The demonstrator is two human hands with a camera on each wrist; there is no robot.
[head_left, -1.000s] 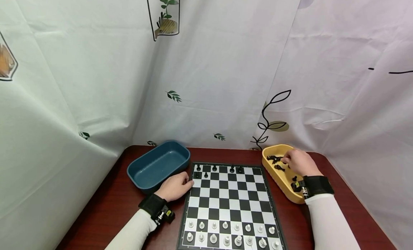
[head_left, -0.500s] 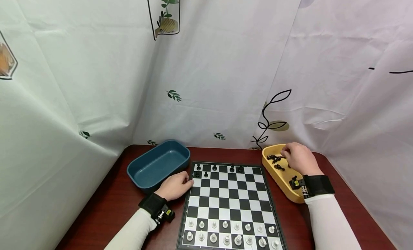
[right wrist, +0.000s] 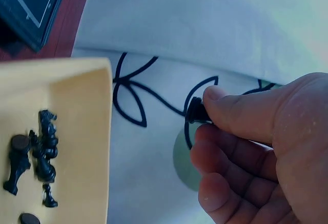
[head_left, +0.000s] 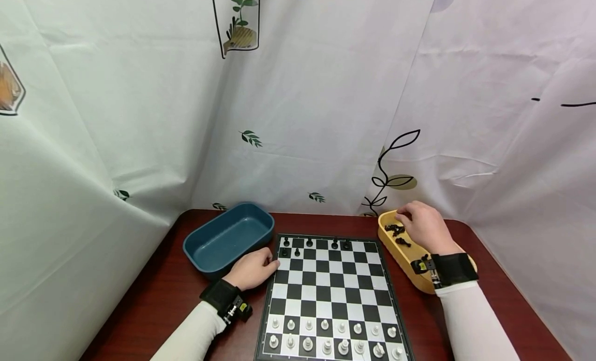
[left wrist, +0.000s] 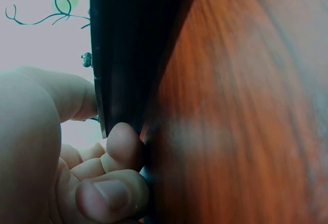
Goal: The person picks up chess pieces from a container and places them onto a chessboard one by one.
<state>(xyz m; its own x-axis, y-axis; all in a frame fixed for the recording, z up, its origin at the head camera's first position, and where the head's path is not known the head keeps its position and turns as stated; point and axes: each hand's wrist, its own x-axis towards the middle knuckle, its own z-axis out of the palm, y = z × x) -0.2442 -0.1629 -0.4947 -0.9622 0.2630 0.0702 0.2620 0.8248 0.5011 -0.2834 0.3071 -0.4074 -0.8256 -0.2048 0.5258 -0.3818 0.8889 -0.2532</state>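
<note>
My right hand (head_left: 426, 226) is over the far end of the yellow tray (head_left: 405, 257). Thumb and forefinger pinch a black chess piece (right wrist: 196, 111); its dark round end shows, the rest is hidden, so its kind is unclear. At the left edge of the chessboard (head_left: 328, 281), my left hand (head_left: 251, 270) holds the board's border, thumb over the top and curled fingertips by the side. White pieces fill two near rows, such as a white piece (head_left: 343, 346). A few black pieces, such as a black piece (head_left: 335, 242), stand on the far left and middle squares.
Several black chess pieces (right wrist: 46, 147) lie in the yellow tray. A blue tray (head_left: 228, 237) sits behind my left hand. Beyond the dark red table (head_left: 326, 222) hangs a white patterned cloth (head_left: 298, 118), close behind both trays.
My right hand has risen from inside the yellow tray with a black chess piece and shifted slightly left. The left hand has stayed at the board's edge.
</note>
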